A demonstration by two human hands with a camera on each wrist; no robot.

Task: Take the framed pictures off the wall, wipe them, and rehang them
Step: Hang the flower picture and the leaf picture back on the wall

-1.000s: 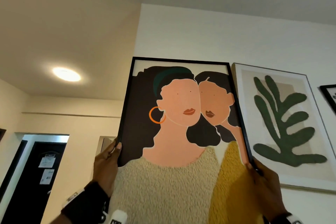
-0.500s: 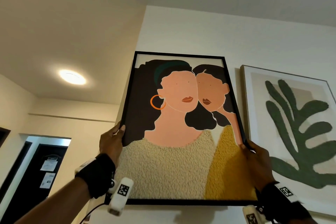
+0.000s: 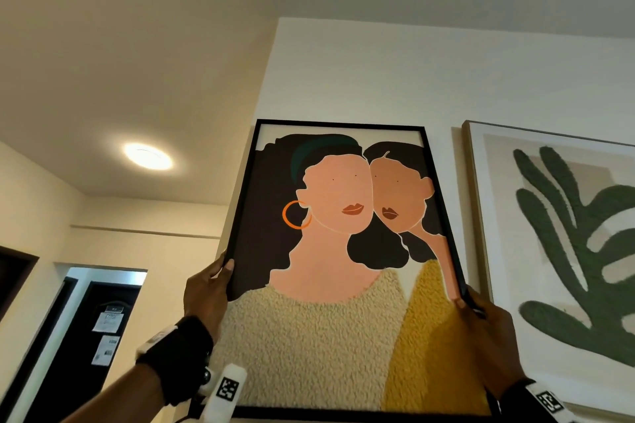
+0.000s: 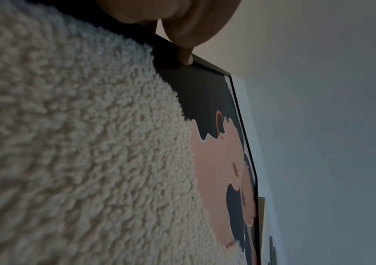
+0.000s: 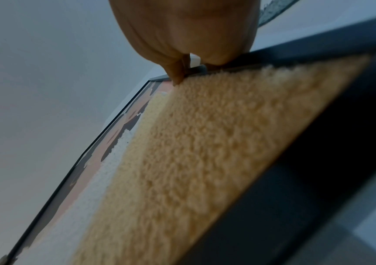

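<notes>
A black-framed picture of two faces (image 3: 343, 251) is held up against the white wall (image 3: 378, 79), near the wall's left corner. My left hand (image 3: 209, 288) grips its left edge about halfway up, thumb on the front. My right hand (image 3: 481, 323) grips the right edge lower down. In the left wrist view the picture (image 4: 216, 143) runs away from my left hand (image 4: 182, 35), whose fingertips (image 4: 186, 57) pinch the black frame. In the right wrist view my right hand (image 5: 182, 35) pinches the frame of the picture (image 5: 194, 143) beside the yellow textured part.
A light-framed picture of a green leaf (image 3: 567, 251) hangs on the wall just to the right, a narrow gap from the held frame. A ceiling light (image 3: 147, 156) glows at the left. A dark doorway with papers on it (image 3: 103, 336) lies lower left.
The picture has shifted left and away from the leaf picture, opening a gap between the two frames. Both hands keep their grip on its edges.
</notes>
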